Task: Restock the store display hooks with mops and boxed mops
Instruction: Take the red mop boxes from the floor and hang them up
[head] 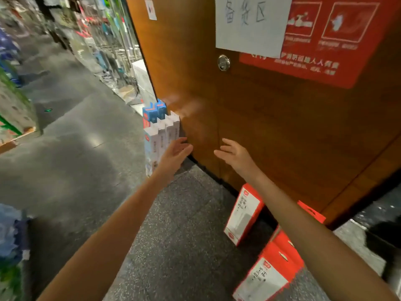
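Several tall white-and-blue mop boxes (156, 137) stand upright on the floor, leaning against the corner of a wooden door (249, 118). My left hand (175, 154) is stretched out with straight fingers right beside the nearest box, fingertips at its edge. My right hand (235, 155) hovers open in front of the door, holding nothing. Red-and-white mop boxes (244, 213) lean against the door's foot at lower right, with another red-and-white box (269, 276) nearer to me.
The door carries a round metal lock (224, 62), a white handwritten paper (251, 25) and a red notice (329, 40). A grey stone aisle (76, 148) runs to the left. Display racks with hanging goods (108, 44) line the far side, and shelving (13, 109) stands at left.
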`<state>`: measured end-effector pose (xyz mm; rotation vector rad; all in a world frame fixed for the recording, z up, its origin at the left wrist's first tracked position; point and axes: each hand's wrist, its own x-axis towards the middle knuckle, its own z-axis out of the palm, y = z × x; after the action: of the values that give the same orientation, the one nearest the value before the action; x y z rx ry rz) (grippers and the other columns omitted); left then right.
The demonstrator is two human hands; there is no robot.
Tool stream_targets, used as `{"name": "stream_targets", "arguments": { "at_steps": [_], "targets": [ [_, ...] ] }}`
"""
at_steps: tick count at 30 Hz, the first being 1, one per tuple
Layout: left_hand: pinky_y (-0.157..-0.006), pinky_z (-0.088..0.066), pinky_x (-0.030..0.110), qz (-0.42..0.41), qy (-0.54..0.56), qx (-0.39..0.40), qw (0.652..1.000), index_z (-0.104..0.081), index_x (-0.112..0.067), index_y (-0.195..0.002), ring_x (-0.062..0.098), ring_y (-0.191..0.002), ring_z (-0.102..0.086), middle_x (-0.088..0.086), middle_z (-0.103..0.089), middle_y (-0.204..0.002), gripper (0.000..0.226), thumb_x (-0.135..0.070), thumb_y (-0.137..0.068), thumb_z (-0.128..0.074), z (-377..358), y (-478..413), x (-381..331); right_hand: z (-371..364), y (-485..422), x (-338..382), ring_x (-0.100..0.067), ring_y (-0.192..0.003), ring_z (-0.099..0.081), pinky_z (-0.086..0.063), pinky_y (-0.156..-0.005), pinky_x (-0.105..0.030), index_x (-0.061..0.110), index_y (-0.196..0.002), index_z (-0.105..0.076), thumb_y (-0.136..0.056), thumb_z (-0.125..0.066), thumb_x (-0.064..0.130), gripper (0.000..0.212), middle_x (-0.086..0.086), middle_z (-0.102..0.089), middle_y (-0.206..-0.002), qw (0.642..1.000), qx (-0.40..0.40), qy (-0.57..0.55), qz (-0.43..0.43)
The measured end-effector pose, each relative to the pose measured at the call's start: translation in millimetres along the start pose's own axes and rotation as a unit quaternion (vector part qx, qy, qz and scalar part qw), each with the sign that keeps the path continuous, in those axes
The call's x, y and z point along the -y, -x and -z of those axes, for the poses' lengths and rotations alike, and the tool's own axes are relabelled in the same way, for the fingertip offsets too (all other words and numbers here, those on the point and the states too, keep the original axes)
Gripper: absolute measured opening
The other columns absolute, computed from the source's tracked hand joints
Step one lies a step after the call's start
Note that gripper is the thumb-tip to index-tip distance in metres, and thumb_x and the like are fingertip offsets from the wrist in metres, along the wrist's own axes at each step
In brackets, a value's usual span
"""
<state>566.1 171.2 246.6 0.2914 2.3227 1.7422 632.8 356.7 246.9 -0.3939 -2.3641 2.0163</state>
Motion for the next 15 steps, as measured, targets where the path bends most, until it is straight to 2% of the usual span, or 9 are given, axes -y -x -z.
{"name": "stream_targets", "arguments": {
  "at_steps": [2,6,8,11,15],
  "targets": [
    [-0.095,-0.048,0.037,-0.005,-0.014,0.048,0.999,-0.051,-0.02,-0.123,0.021,-0.112,-0.057,0.005,-0.06,-0.122,0.034,-0.031,-0.091,-0.059,-12,-38,11,13,-20,-14,-0.006,-0.108,-0.048,-0.042,-0.066,-0.009,0.019,-0.145,-0.036,-0.089,-0.065,0.031,0.064,-0.005,-0.047,-0.141,0.999,-0.028,0.0,-0.032],
    [-0.082,-0.046,0.018,-0.002,-0.035,0.159,0.987,-0.042,-0.014,-0.136,0.018,-0.11,-0.058,0.001,-0.059,-0.117,0.047,-0.026,-0.093,-0.058,-54,-116,40,39,-58,-59,-0.017,-0.121,-0.051,-0.043,-0.087,-0.023,0.021,-0.142,-0.039,-0.086,-0.068,0.033,0.064,-0.005,-0.05,-0.138,0.988,-0.121,-0.019,-0.092],
    [-0.078,-0.046,0.016,0.002,-0.044,0.215,0.976,-0.039,-0.014,-0.138,0.014,-0.106,-0.058,0.002,-0.06,-0.118,0.05,-0.023,-0.093,-0.058,-77,-152,59,48,-76,-85,-0.02,-0.119,-0.053,-0.044,-0.091,-0.028,0.018,-0.141,-0.041,-0.086,-0.069,0.029,0.063,-0.007,-0.051,-0.136,0.976,-0.175,-0.039,-0.124],
    [-0.087,-0.047,0.022,0.011,-0.062,0.281,0.958,-0.037,-0.014,-0.14,0.011,-0.104,-0.057,0.003,-0.06,-0.119,0.052,-0.022,-0.093,-0.058,-102,-197,88,53,-96,-119,-0.019,-0.111,-0.055,-0.043,-0.086,-0.025,0.012,-0.14,-0.041,-0.085,-0.07,0.022,0.062,-0.013,-0.053,-0.132,0.955,-0.233,-0.056,-0.177],
    [-0.081,-0.042,0.013,0.04,-0.109,0.352,0.929,-0.041,-0.013,-0.138,0.013,-0.11,-0.056,-0.007,-0.058,-0.116,0.051,-0.025,-0.092,-0.06,-127,-243,137,42,-120,-172,-0.017,-0.105,-0.052,-0.043,-0.078,-0.02,0.002,-0.138,-0.04,-0.085,-0.067,0.004,0.059,-0.008,-0.054,-0.115,0.925,-0.286,-0.079,-0.236]
  ]
}}
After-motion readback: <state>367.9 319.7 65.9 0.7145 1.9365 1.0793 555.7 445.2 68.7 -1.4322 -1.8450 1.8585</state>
